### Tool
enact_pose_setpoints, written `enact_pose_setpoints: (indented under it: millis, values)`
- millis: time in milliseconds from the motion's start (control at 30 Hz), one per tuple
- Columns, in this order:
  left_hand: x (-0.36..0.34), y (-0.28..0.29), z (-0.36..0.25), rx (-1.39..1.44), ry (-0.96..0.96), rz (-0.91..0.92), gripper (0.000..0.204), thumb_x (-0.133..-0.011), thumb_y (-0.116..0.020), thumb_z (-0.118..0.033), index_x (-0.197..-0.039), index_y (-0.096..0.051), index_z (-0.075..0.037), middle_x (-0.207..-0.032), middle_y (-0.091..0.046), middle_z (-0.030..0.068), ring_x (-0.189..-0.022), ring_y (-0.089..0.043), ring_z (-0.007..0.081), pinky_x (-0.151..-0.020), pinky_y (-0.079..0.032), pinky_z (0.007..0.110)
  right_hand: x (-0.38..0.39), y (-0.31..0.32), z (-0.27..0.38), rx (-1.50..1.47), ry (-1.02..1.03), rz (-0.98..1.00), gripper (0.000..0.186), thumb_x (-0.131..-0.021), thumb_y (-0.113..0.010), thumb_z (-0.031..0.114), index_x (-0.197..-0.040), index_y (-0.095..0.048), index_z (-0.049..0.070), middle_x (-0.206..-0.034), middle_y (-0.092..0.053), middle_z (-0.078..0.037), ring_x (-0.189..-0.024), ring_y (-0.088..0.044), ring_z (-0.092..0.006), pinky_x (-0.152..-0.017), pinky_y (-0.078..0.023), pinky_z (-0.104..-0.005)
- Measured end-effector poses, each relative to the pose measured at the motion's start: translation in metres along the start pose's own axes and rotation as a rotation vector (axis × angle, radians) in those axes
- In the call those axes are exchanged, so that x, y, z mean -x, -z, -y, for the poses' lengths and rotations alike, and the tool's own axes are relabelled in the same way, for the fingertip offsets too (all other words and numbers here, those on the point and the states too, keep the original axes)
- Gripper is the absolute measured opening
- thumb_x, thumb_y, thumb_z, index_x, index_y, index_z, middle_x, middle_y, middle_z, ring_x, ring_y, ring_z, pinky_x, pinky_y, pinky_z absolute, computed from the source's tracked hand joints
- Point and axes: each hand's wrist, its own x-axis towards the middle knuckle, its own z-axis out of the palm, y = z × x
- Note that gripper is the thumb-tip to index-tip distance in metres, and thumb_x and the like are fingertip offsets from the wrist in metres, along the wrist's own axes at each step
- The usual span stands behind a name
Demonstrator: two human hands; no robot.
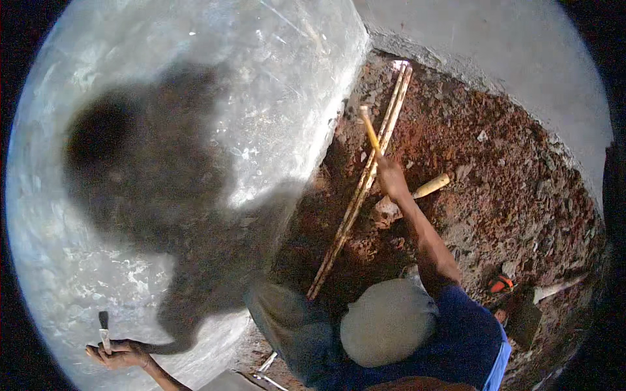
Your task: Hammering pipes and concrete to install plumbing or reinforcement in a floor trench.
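Observation:
At the lower left, my left hand (117,354) is closed palm-up around a small upright tool (104,337). It has a pale shaft and a dark, flat end; whether it is a brush or a chisel does not show clearly. The hand is close to the grey plastered surface (254,45). My right hand (391,177) stretches out over the rubble and grips the yellow handle of a hammer (370,129), its pale head pointing away from me. Beneath the hammer lie two long, stained poles (352,221). By my right wrist rests a trowel-like tool with a wooden handle (432,186).
Reddish-brown rubble (495,176) covers the ground, bordered by a grey wall (489,32) at the far right. An orange-and-black object (501,284) lies on the right, beside a pale pointed piece (557,288). My bent grey knees (389,322) fill the lower middle.

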Motion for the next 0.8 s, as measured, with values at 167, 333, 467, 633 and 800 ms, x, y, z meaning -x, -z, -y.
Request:
enact_pose_setpoints:
  millis: [167, 333, 467, 633, 800]
  values:
    - [-0.010, 0.002, -0.010, 0.023, 0.027, -0.023, 0.046, -0.092, -0.040, -0.037, -0.074, -0.047, 0.005, -0.109, -0.055, 0.0283, -0.104, -0.052, 0.0426, -0.087, -0.041, 0.052, -0.005, 0.046, 0.056, -0.354, 0.305, -0.348, 0.037, -0.096, -0.028, 0.035, -0.074, -0.045, 0.010, -0.053, -0.041, 0.000, -0.037, -0.035, -0.0060, -0.028, -0.035, -0.0227]
    - [-0.011, 0.013, 0.003, 0.052, 0.007, -0.039, 0.042, -0.094, -0.036, -0.031, -0.072, -0.045, 0.003, -0.103, -0.055, 0.0283, -0.107, -0.049, 0.0413, -0.089, -0.039, 0.053, -0.122, -0.011, 0.063, -0.305, 0.413, -0.867, 0.046, -0.095, -0.034, 0.039, -0.072, -0.047, 0.001, -0.056, -0.046, -0.002, -0.048, -0.046, -0.0133, -0.041, -0.034, -0.0284]
    - [-0.004, 0.003, -0.009, 0.098, 0.086, -0.009, 0.033, -0.094, -0.037, -0.027, -0.082, -0.045, 0.002, -0.112, -0.051, 0.0277, -0.108, -0.048, 0.0414, -0.090, -0.039, 0.051, -0.145, -0.040, -0.066, -0.125, -0.070, 0.048, 0.049, -0.091, -0.038, 0.045, -0.082, -0.060, 0.002, -0.060, -0.055, -0.012, -0.060, -0.058, -0.0234, -0.054, -0.044, -0.0356]
    - [-0.012, 0.014, -0.011, 0.039, 0.033, 0.031, 0.029, -0.094, -0.038, -0.025, -0.089, -0.044, 0.003, -0.118, -0.047, 0.0278, -0.109, -0.048, 0.0406, -0.091, -0.040, 0.049, -0.027, 0.026, -0.001, -0.052, 0.110, -0.156, 0.048, -0.093, -0.029, 0.049, -0.080, -0.051, 0.008, -0.054, -0.036, 0.001, -0.036, -0.035, -0.0115, -0.030, -0.034, -0.0301]
    - [0.003, -0.001, -0.006, 0.079, 0.065, 0.033, 0.028, -0.094, -0.038, -0.025, -0.088, -0.044, 0.001, -0.118, -0.047, 0.0274, -0.110, -0.048, 0.0390, -0.092, -0.040, 0.048, -0.117, 0.068, 0.044, -0.007, 0.205, -0.454, 0.058, -0.091, -0.035, 0.049, -0.065, -0.048, -0.001, -0.049, -0.046, -0.008, -0.042, -0.046, -0.0227, -0.039, -0.034, -0.0381]
